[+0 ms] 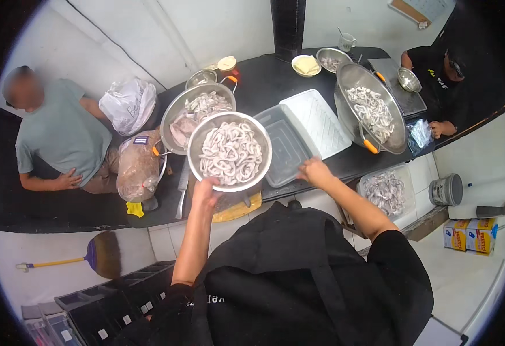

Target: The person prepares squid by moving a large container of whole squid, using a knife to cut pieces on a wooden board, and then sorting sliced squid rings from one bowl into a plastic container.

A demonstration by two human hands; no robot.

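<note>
My left hand (207, 192) grips the near rim of a stainless steel bowl (194, 162), which is heaped with pale squid rings (230, 153). The bowl is raised over the counter and partly covers a larger metal basin (166, 132) of squid pieces. My right hand (316, 173) is at the near right corner of a clear plastic container (280, 149); whether its fingers grip the rim is unclear. Touching that container is a white ridged tray or lid (317, 123). Below the bowl, a knife (182, 190) lies beside a partly hidden cutting board (239, 209).
A large orange-handled basin (347, 82) of squid rings stands tilted at right. Below the counter (252, 93) sits a plastic tub (365, 190) of squid. One person (66, 129) is at left beside a filled plastic bag (137, 160); another person (438, 86) is at far right.
</note>
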